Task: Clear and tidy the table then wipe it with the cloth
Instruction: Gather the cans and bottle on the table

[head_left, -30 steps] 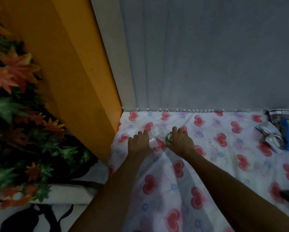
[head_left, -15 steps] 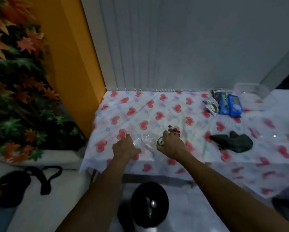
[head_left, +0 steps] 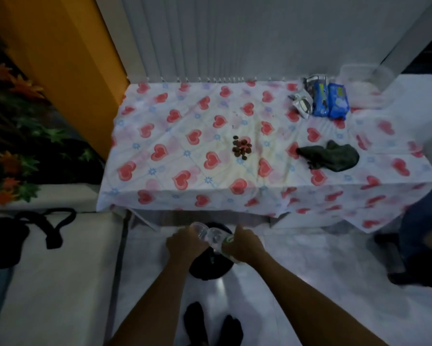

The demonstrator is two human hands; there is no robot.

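A crushed clear plastic bottle [head_left: 210,236] with a green label is gripped between my left hand [head_left: 185,244] and my right hand [head_left: 246,245], just above a black bin [head_left: 210,267] on the floor in front of the table. The table [head_left: 175,126] wears a white cloth with red hearts. On it lie a dark green wiping cloth [head_left: 331,157] at the right, a small heap of brown crumbs [head_left: 241,147] in the middle, and blue snack packets [head_left: 330,99] with a silver wrapper [head_left: 301,102] at the back right.
An orange pillar [head_left: 67,61] and fake autumn leaves [head_left: 12,156] stand to the left. A black bag [head_left: 7,242] lies on the pale bench at lower left. A clear plastic box [head_left: 365,76] sits behind the packets. Someone in blue [head_left: 425,233] is at the right edge.
Both hands have drawn the bottle back off the table's left part and lowered it over the bin. The view has pulled back, showing the whole table.
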